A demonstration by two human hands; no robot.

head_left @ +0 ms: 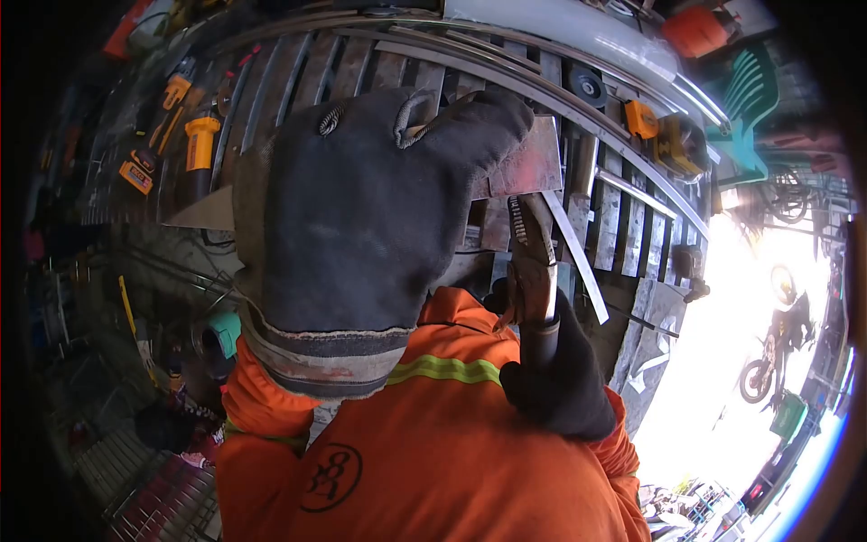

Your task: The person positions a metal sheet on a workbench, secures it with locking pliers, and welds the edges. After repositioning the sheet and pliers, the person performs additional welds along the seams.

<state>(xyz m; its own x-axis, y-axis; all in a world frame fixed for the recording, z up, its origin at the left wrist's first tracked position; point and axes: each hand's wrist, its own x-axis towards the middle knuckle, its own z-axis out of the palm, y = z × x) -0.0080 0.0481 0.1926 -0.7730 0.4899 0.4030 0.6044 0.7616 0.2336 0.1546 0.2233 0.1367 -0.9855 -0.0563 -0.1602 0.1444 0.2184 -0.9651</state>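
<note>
My left hand (352,208), in a thick dark welding glove, reaches over the slatted metal bench. Its thumb presses along a small reddish-brown metal plate (531,163), and the other fingers are hidden under the glove's bulk. Close to my chest, my right hand (564,379) wears a dark glove and is wrapped round the grey handle of a metal hand tool (539,271). The tool's ridged upper end points up to just below the plate; I cannot tell its exact kind. Beside it a thin pale metal strip (576,257) slants down past the bench edge.
Yellow power tools (200,143) lie at the bench's left. A dark round disc (587,86) and a yellow-black tape measure (682,144) are at the back right, near long metal bars (623,144). A teal plastic chair (748,113) stands beyond; a motorcycle (772,352) is outside in bright light.
</note>
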